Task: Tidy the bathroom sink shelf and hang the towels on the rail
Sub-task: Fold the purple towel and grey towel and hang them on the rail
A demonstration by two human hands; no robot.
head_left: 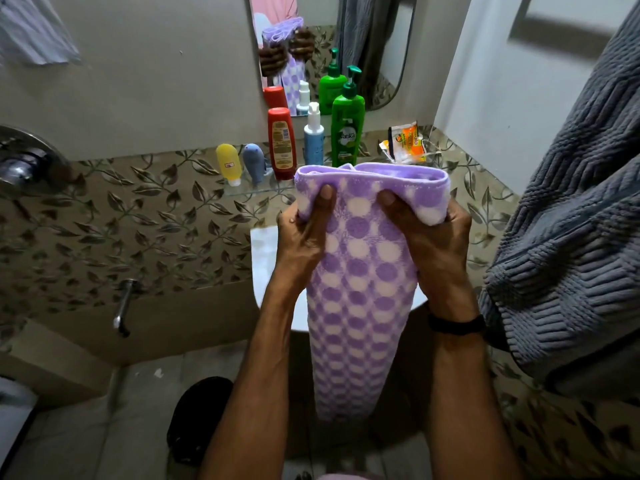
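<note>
A purple towel with white dots (360, 292) hangs folded lengthwise in front of me, over the white sink (266, 268). My left hand (304, 233) grips its upper left side and my right hand (433, 237) grips its upper right side, thumbs pressed on the front. Behind it the glass shelf (242, 190) carries a yellow tube (228, 164), a blue-grey tube (253, 162), a red bottle (281, 142), a white-and-blue spray bottle (313, 138), a green pump bottle (347, 126) and orange sachets (407, 142). A grey ribbed towel (568, 244) hangs at the right.
A mirror (381, 46) on the wall above the shelf reflects my hands and the towel. A chrome shower mixer (24, 161) and a wall tap (123, 306) stick out at the left. A black slipper (197, 417) lies on the floor.
</note>
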